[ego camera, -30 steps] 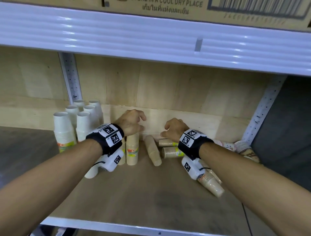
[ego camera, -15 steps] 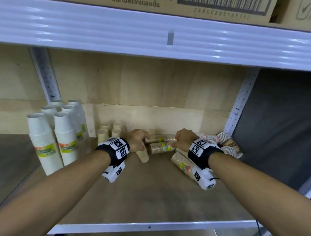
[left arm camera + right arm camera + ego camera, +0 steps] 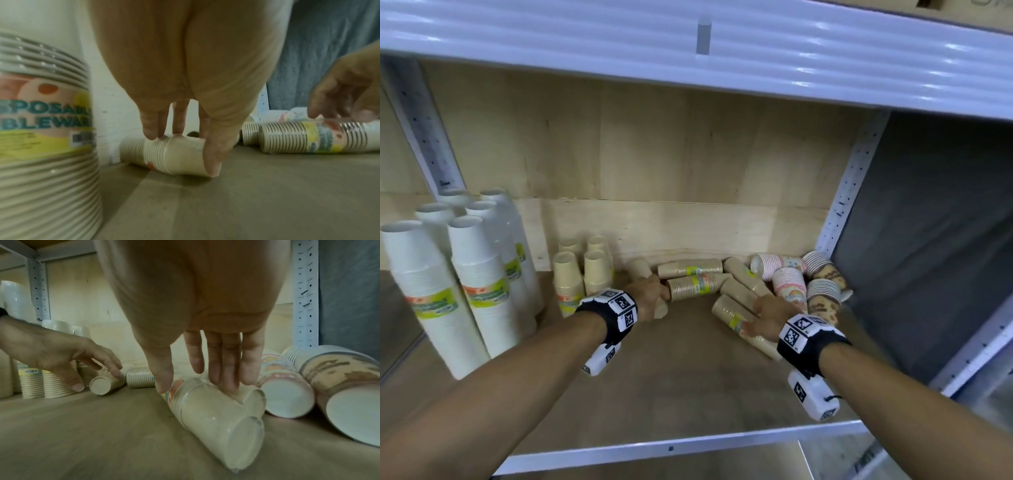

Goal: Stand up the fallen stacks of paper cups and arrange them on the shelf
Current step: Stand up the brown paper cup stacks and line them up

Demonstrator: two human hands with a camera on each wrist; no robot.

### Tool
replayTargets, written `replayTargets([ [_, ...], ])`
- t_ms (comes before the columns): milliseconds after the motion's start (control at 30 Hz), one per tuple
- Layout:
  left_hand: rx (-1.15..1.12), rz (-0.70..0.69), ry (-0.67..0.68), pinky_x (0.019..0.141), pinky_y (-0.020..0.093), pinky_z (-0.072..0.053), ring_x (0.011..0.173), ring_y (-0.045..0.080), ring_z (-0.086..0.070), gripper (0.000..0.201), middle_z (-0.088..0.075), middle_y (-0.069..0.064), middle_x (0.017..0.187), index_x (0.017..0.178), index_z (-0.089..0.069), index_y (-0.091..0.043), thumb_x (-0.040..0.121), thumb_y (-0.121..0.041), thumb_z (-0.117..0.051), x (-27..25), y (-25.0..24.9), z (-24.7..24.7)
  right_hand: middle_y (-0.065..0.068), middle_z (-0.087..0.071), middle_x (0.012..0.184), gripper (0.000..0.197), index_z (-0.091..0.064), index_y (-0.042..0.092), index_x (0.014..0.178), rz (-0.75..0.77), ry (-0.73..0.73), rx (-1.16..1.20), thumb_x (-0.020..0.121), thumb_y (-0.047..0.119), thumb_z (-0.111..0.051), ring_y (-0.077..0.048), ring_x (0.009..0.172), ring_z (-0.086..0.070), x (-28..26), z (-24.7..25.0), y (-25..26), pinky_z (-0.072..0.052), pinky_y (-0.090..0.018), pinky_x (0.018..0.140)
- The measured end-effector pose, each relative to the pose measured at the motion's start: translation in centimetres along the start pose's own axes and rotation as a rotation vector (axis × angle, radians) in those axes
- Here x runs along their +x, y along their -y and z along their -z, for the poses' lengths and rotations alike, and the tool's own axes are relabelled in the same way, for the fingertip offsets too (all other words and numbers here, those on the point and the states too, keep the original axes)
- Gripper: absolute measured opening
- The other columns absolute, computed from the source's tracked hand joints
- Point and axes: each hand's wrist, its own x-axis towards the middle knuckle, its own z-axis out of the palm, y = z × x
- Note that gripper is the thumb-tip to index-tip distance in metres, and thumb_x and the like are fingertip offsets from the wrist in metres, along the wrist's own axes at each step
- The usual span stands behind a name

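On the shelf (image 3: 688, 394), the left hand (image 3: 654, 294) pinches a fallen beige stack (image 3: 174, 155); the right hand (image 3: 767, 317) curls round a wrapped stack (image 3: 216, 415) at near right. Light, crushable, slippery in film: best gripped mid-length.

White cup stacks (image 3: 479, 291) wear green-and-yellow labels. Beige cup stacks (image 3: 695, 287) carry yellow labels. Pink-striped cups (image 3: 777, 265) and brown-patterned cups (image 3: 825, 298) lie by grey shelf (image 3: 688, 383)

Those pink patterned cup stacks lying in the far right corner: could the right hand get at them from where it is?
Probably yes. The right hand rests on a fallen beige stack, and the pink stacks lie just beyond it with nothing standing between.
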Motion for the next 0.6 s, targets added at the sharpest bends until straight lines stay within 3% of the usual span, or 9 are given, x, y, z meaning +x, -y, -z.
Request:
replayTargets([
  [133, 0.085, -0.036, -0.015, 0.102, 0.037, -0.040, 0.123, 0.027, -0.046, 0.042, -0.045, 0.003, 0.131, 0.130, -0.056, -0.026, 0.091, -0.011, -0.061, 0.7, 0.3, -0.9, -0.008, -0.059, 0.120, 0.050, -0.060, 0.012, 0.118, -0.014, -0.007, -0.013, 0.081, 0.043, -0.070, -0.026, 0.107, -0.059, -0.1, -0.9, -0.3, -0.048, -0.030, 0.079],
  [333, 0.195, -0.072, -0.037, 0.099, 0.041, -0.041, 0.117, 0.027, -0.040, 0.037, -0.042, 0.002, 0.125, 0.127, -0.058, -0.036, 0.095, -0.020, -0.056, 1.4, 0.8, -1.3, -0.012, -0.055, 0.127, 0.058, -0.057, 0.010, 0.126, -0.012, -0.005, -0.028, 0.079, 0.040, -0.074, -0.028, 0.112, -0.056, -0.1, -1.5, -0.7, -0.042, -0.027, 0.076],
  [467, 0.209, -0.108, -0.043, 0.094, 0.039, -0.041, 0.116, 0.026, -0.038, 0.034, -0.041, 0.002, 0.122, 0.123, -0.059, -0.037, 0.090, -0.027, -0.059, 1.4, 0.8, -1.4, -0.009, -0.054, 0.129, 0.068, -0.052, 0.013, 0.133, -0.033, 0.012, 0.022, 0.076, 0.041, -0.077, -0.026, 0.113, -0.057, -0.1, -2.2, -1.1, -0.047, -0.030, 0.081],
  [600, 0.199, -0.135, -0.053, 0.095, 0.039, -0.040, 0.118, 0.023, -0.039, 0.031, -0.045, -0.002, 0.123, 0.117, -0.060, -0.033, 0.086, -0.029, -0.062, 1.2, 0.6, -1.7, -0.007, -0.055, 0.129, 0.072, -0.048, 0.014, 0.135, -0.038, 0.025, 0.044, 0.076, 0.044, -0.077, -0.024, 0.113, -0.057, -0.2, -2.4, -0.9, -0.043, -0.027, 0.077],
])
